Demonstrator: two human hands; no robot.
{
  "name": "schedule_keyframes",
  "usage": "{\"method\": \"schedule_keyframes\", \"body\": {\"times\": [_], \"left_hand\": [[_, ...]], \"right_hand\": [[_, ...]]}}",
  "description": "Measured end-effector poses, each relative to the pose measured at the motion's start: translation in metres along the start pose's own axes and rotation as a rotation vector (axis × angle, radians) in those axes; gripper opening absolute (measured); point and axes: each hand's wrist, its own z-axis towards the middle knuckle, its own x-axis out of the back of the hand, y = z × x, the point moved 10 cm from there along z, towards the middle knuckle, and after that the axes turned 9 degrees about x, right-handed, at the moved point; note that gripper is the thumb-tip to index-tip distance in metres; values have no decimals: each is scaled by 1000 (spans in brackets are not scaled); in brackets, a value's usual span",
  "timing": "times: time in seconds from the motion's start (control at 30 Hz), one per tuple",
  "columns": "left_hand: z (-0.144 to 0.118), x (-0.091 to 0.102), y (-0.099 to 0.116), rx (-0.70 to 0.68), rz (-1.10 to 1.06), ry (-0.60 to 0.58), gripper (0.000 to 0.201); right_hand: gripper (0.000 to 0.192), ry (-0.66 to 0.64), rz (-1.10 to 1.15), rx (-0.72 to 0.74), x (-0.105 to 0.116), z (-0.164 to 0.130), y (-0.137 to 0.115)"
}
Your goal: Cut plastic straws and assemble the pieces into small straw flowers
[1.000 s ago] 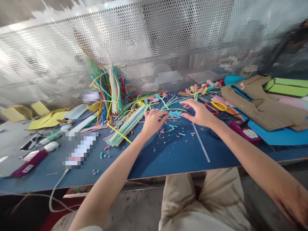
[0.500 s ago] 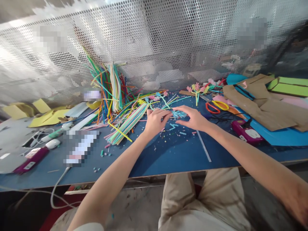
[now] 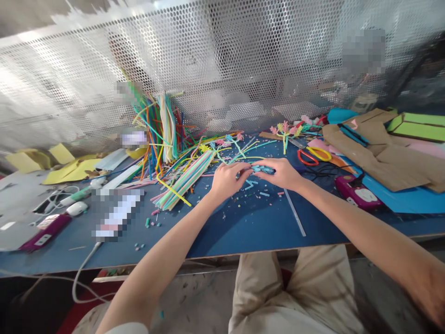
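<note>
Clear strip [image 3: 295, 213] lies loose on the near tabletop [image 3: 239, 232]. Blue offcuts [image 3: 264, 194] sit just below the hands, probably where they drop. Right hand [image 3: 285, 174] has thumb and fingers clamped on the blue piece [image 3: 263, 170], low over the tabletop; left hand [image 3: 227, 180] meets its left end, grip hidden, can't tell. Two-sided hold likely steadies it. Beyond, scissors [image 3: 308, 157], handles toward the person, presumably for easy pickup.

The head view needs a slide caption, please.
Left hand and right hand meet at a light-blue, spiky, fuzzy-looking piece over a flat blue tabletop.
</note>
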Motion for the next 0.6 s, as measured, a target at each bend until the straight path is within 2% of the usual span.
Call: {"method": "schedule_keyframes", "body": {"times": [0.17,0.4,0.6], "left_hand": [[-1,-2,0,-35,19,-7,27],[1,3,-7,12,-13,24,27],[1,2,-8,28,-23,13,28]], "right_hand": [[35,-30,39,-29,-2,1,1],[49,-93,28,24,-2,0,3],[38,-68,-3,-22,2,-2,10]]}}
